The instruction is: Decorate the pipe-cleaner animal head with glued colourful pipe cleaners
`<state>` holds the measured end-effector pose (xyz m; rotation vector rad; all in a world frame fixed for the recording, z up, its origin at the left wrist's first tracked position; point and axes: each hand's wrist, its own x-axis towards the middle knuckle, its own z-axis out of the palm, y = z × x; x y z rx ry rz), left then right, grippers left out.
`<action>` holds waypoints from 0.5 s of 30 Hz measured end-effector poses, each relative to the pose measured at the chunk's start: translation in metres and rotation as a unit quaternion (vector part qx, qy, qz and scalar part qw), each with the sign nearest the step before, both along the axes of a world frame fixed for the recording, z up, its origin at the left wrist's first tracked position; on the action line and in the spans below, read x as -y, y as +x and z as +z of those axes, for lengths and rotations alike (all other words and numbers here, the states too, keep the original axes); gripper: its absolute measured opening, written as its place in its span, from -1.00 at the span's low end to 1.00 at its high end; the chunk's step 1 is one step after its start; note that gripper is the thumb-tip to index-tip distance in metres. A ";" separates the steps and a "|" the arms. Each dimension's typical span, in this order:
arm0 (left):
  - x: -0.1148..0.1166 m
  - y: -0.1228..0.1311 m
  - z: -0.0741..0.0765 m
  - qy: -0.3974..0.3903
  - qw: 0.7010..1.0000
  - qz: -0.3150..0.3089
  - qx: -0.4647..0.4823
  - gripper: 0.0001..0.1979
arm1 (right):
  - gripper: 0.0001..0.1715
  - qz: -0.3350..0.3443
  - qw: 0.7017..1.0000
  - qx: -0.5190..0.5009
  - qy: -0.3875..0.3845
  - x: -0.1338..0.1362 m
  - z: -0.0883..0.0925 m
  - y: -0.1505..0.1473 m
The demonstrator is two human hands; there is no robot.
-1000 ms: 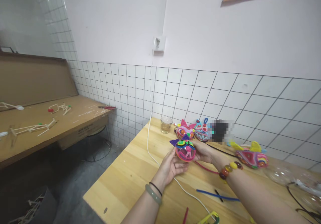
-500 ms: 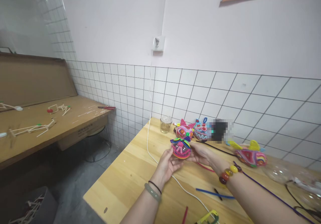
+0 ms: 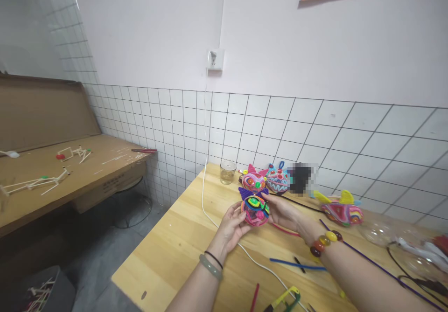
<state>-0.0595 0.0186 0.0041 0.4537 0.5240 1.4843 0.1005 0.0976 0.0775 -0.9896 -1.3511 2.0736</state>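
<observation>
Both my hands hold a round, multicoloured pipe-cleaner face with purple ears [image 3: 255, 208] just above the wooden table [image 3: 175, 251]. My left hand [image 3: 231, 223] cups its left and lower side, fingers curled round it. My right hand [image 3: 283, 211] grips its right side; a beaded bracelet sits on that wrist. Two similar craft faces, a pink one [image 3: 253, 180] and a blue one [image 3: 278, 179], lie just behind it near the wall.
A small glass jar [image 3: 227, 172] stands by the tiled wall. A white cable [image 3: 205, 200] runs from the wall socket across the table. A colourful craft fish [image 3: 341, 211], loose pipe cleaners [image 3: 297, 265] and clear plastic domes [image 3: 380, 230] lie to the right. A cardboard bench [image 3: 66, 172] holds stick models at left.
The craft face has been turned in my hands, from tipped downward to its front facing me. The view has shifted slightly to the right.
</observation>
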 end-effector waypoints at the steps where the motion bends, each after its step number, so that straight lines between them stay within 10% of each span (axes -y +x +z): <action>1: 0.000 0.000 -0.001 0.004 1.000 -0.001 -0.001 -0.49 | -0.68 0.001 1.000 -0.003 0.004 0.001 0.000 0.000; 15: 0.001 0.003 0.001 0.042 0.999 -0.003 -0.031 -0.40 | -0.68 -0.009 0.997 0.031 0.063 0.010 0.017 -0.002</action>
